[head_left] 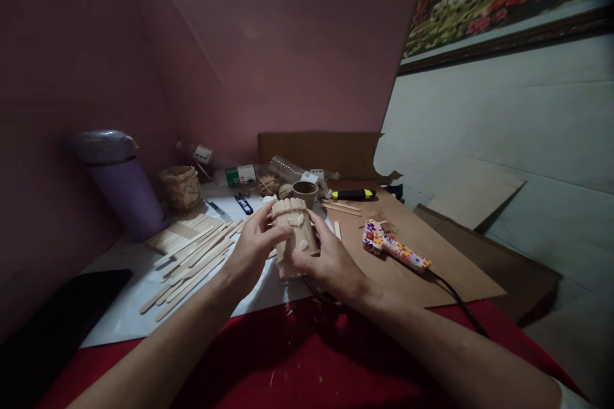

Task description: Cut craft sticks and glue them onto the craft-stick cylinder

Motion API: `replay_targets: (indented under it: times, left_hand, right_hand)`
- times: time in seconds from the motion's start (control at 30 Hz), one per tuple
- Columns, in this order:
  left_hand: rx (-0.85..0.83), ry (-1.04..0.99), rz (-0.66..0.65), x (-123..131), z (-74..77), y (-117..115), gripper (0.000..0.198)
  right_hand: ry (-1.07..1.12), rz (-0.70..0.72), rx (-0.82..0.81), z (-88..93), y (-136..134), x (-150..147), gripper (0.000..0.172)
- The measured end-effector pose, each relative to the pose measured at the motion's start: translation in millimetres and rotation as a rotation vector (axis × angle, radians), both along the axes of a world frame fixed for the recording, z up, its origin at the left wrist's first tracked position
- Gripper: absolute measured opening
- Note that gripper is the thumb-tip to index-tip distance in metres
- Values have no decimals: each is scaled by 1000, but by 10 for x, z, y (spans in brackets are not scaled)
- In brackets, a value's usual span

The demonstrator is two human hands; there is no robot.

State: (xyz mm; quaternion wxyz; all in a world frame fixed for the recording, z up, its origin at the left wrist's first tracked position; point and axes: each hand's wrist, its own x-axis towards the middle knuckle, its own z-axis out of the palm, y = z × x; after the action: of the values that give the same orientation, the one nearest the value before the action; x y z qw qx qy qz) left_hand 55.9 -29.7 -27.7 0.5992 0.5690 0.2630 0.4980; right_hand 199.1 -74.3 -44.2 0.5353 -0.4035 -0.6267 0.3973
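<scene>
Both my hands grip a small cup-shaped holder made of wooden sticks [296,234], lifted a little above the white sheet [119,316]. My left hand [250,246] wraps its left side, thumb across the front. My right hand [330,262] cups it from the right and below, fingers closed on it. Small wooden leaf shapes are stuck on the holder's front, and twine rings its rim.
Loose wooden sticks [194,262] lie at left beside a purple tumbler [125,188] and a woven basket [181,187]. A patterned glue gun [394,248] with a black cord rests on brown cardboard [432,268]. Behind stand a brown pot [305,191], a yellow-black knife [354,194], a plastic bottle [288,169] and a black phone [57,326].
</scene>
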Motion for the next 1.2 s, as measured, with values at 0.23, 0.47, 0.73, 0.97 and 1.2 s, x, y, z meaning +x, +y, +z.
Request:
replay_targets:
  times: [0.23,0.47,0.73,0.97,1.2]
  left_hand:
    - [12,14,-2,-2,-3,4,43]
    - [-11,13,-10,-10,35,-20,44]
    - [-25,8,-10,-5,38,-35,46]
    - [4,-1,-3,-7,9,-4,43]
    - [6,13,15,-11,0,6,38]
  right_hand:
    - [-50,-26,-6,-1,-16,-1,82]
    - [-43,-17,-11,10,-18,-3,79]
    - [-15,-9,1,-11,-2,2,78]
    - [-46,-30,-1,6,-21,3,82]
    - [-41,-23,-5,2,-23,0,83]
